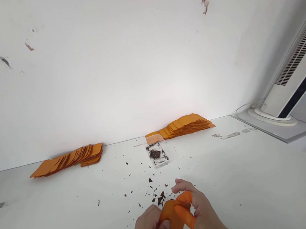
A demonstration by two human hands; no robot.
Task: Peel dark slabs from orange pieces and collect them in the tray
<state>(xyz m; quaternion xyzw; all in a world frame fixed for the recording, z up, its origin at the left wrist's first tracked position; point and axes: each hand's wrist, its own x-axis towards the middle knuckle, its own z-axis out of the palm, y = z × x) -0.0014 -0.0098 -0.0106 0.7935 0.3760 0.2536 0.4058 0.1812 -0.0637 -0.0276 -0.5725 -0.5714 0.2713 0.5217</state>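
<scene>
Near the front of the table, both hands grip one thin, flexible orange piece (172, 216) that looks like leather or card. My left hand (148, 227) is closed on its left edge, thumb on top. On the right edge, my right hand (203, 211) pinches it between thumb and forefinger, both in orange finger covers (185, 216); its other fingers are raised. The piece looks bent near the right fingertips. Dark brown flakes (161, 198) lie scattered on the tabletop around and under the hands.
Against the white wall lean two rows of similar orange pieces, a left stack (70, 159) and a right stack (185, 125). Between them sits a shallow clear plastic tray (166, 159) with dark bits inside. A white tower appliance (295, 80) with a vent stands at right.
</scene>
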